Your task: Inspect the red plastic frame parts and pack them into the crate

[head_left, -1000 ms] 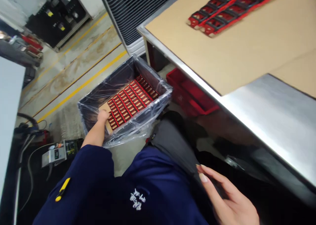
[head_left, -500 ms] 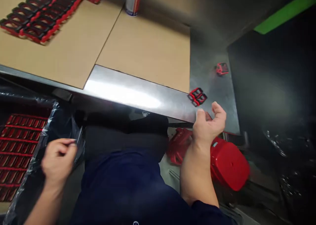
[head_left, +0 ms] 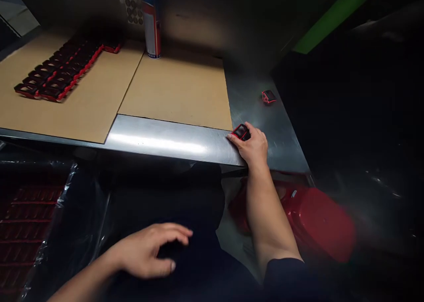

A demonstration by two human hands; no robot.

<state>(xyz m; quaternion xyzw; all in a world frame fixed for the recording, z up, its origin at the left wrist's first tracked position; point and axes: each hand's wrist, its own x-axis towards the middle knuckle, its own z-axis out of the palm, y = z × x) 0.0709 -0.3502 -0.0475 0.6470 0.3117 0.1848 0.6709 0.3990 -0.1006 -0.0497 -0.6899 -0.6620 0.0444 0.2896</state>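
My right hand (head_left: 252, 145) lies on the steel table top (head_left: 261, 116) near its front edge, fingers closed over a small red-and-black part (head_left: 241, 132). A second such part (head_left: 268, 97) sits farther back on the steel, apart from the hand. My left hand (head_left: 149, 250) hangs low over my dark trousers, fingers loosely curled, holding nothing. Rows of similar red-and-black parts (head_left: 56, 70) lie on a cardboard sheet (head_left: 76, 107) at the left of the table.
A spray can (head_left: 151, 23) stands at the back of a second cardboard sheet (head_left: 175, 89). Below the table at the lower left is a plastic-lined crate (head_left: 49, 222) of red-and-black parts. A red plastic object (head_left: 318, 220) sits on the floor at the right.
My view has swung from the crate to the table. My right hand has closed over the part and drawn it left along the table edge. My left hand has left the crate's plastic liner.
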